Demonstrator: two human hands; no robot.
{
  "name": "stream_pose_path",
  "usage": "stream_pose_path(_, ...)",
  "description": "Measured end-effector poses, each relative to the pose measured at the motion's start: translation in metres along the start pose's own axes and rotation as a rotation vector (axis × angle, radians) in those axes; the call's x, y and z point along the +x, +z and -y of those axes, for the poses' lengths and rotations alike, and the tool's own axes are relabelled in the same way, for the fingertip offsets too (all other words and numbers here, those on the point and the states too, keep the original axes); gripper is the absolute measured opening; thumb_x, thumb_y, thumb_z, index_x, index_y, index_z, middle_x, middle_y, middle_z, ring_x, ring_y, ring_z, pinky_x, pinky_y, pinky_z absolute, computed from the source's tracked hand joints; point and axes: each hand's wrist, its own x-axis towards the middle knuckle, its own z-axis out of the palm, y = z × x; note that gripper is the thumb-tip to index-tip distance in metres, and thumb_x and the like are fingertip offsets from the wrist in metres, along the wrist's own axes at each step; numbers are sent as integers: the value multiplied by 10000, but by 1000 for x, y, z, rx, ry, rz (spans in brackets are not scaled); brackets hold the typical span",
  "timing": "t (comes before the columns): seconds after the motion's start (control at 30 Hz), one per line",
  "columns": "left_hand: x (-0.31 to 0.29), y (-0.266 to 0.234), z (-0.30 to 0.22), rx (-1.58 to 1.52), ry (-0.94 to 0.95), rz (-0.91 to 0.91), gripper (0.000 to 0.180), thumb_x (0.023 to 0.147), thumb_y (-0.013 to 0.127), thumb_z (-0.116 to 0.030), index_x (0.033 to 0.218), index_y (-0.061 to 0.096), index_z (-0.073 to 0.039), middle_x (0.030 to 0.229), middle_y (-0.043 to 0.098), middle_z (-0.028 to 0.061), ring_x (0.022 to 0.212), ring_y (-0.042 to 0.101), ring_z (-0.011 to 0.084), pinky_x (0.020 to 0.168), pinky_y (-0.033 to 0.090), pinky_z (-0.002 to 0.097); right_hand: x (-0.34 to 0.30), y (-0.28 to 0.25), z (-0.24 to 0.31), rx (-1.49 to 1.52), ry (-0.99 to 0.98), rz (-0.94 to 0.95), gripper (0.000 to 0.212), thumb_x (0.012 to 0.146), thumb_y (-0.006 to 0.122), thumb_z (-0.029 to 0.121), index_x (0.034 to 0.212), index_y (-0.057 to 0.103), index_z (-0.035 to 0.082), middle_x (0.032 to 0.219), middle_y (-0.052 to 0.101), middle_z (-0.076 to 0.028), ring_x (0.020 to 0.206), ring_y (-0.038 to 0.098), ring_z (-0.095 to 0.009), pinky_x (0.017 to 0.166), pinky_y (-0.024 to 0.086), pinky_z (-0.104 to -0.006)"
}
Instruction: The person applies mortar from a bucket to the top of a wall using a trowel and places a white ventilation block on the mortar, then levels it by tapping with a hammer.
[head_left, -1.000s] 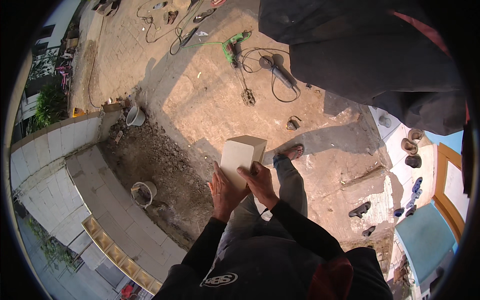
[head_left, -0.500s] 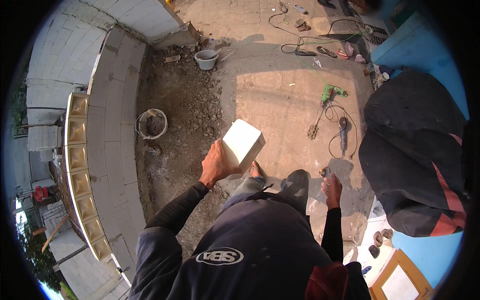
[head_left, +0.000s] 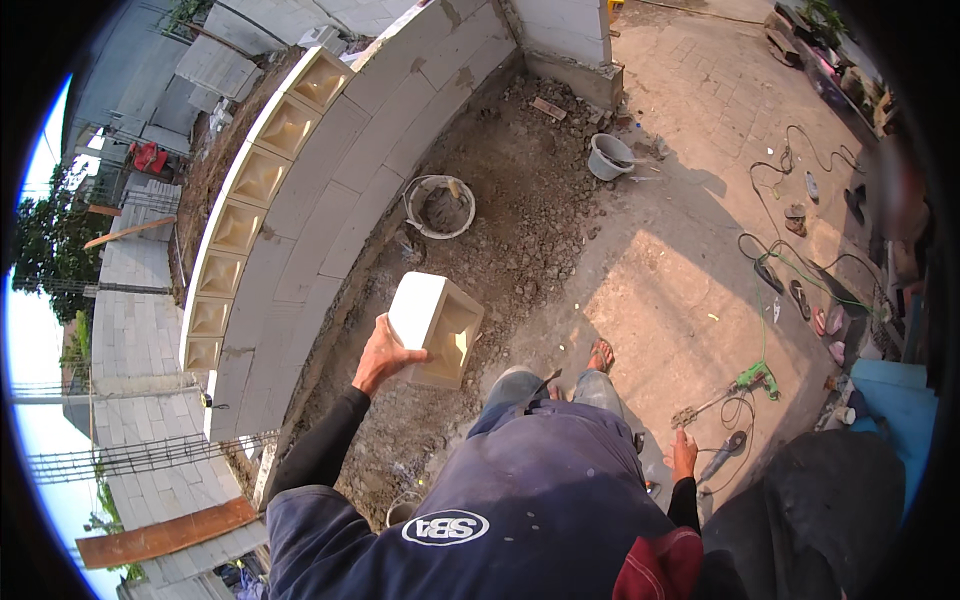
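In my left hand (head_left: 385,355) is a cream ventilation block (head_left: 420,312), tilted, with a smooth pale side and a recessed face showing. My fingers and thumb grip its lower left part, and it is held over the rubble strip. To its left, a row of similar blocks (head_left: 228,225) stands along the top of a low pale block wall (head_left: 325,185). My right hand (head_left: 684,455) hangs low at my right side, its fingers loosely extended. Nothing shows in it. Past its fingertips, a green drill (head_left: 757,378) with a mixing paddle (head_left: 686,416) lies on the floor.
A bucket of mortar (head_left: 410,203) with a tool in it stands beside the wall, and a grey bucket (head_left: 603,168) farther off. An angle grinder (head_left: 722,455) and loose cables lie right. Dark cloth (head_left: 830,500) hangs at lower right; a brown plank (head_left: 165,533) is at lower left.
My view and body have turned left, toward the wall. The ventilation block, still in my left hand, is closer to the wall, and its recessed face now shows.
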Motion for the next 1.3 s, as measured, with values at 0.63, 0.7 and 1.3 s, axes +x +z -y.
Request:
stream_pose_path(0.63, 212, -172, 20, 110, 32, 279, 1135, 514, 885, -478, 1415, 388, -1, 1257, 585, 223, 1191, 590, 386, 979, 500, 452, -157, 590, 448, -672, -1398, 1079, 698, 833, 795, 378, 1374, 541, 17, 1274, 640, -214, 1148, 646, -349, 948, 522, -417)
stream_pose_path(0.7, 252, -206, 13, 111, 67, 340, 1149, 511, 879, -473, 1425, 372, 6, 1256, 581, 224, 1188, 591, 381, 986, 494, 441, -166, 619, 463, -612, -1413, 995, 604, 836, 791, 245, 1340, 566, 1, 1189, 677, -227, 1062, 686, -364, 881, 557, -409)
stream_pose_path(1.3, 609, -641, -224, 150, 612, -255, 1205, 455, 856, -539, 1399, 443, 86, 1158, 623, 283, 1025, 681, 386, 934, 551, 414, -353, 851, 1077, -352, -2242, 436, 327, 855, 685, 218, 1082, 679, -17, 832, 710, -204, 736, 720, -343, 723, 592, -413)
